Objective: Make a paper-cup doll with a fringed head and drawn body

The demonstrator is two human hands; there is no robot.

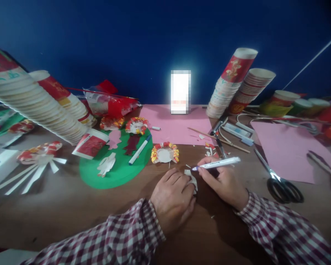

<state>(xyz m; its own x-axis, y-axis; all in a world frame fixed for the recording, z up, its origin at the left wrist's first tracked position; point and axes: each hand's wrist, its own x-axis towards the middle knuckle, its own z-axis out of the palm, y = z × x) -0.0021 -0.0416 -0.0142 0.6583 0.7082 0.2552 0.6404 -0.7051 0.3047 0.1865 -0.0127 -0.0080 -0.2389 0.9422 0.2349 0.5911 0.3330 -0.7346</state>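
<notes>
My right hand (223, 180) is closed around a white marker pen (223, 162), its tip pointing left. The pen tip is just above and right of a small white paper piece (192, 180); whether it touches is too fine to tell. My left hand (173, 197) lies closed over that paper, fingers together, pinning it on the table and hiding much of it. Just beyond the hands sits a red-and-yellow paper ring (165, 153) with a pale centre. A similar small scrap (210, 150) lies behind my right hand.
A green sheet (118, 178) at left carries paper cutouts and a blue-capped marker (140, 149). Stacked paper cups stand at left (38, 99) and right (223, 92). Black-handled scissors (278, 182) lie right. A pink sheet (168, 125) holds a bright, pixelated screen (180, 90) at the back.
</notes>
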